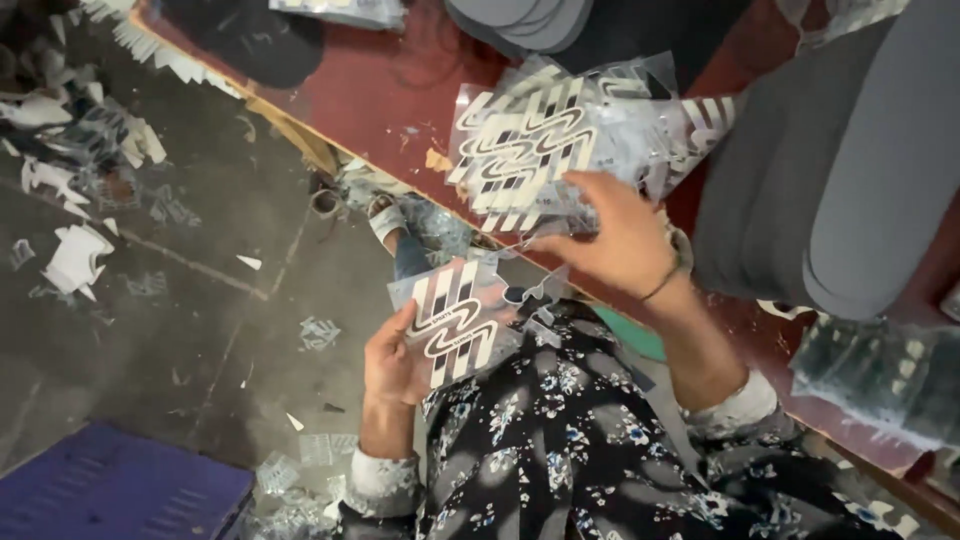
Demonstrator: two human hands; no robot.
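My left hand holds a clear film sheet with a black and white striped emblem, low over my lap. My right hand reaches forward and pinches the edge of the top sheet of a loose pile of the same emblem sheets. The pile lies on a dark red table. I wear a dark floral garment with light cuffs.
Grey fabric pieces are stacked at the table's right. More grey pieces lie at the top. White paper scraps and film offcuts litter the grey floor on the left. A blue crate stands at the bottom left. A sandalled foot shows below the table edge.
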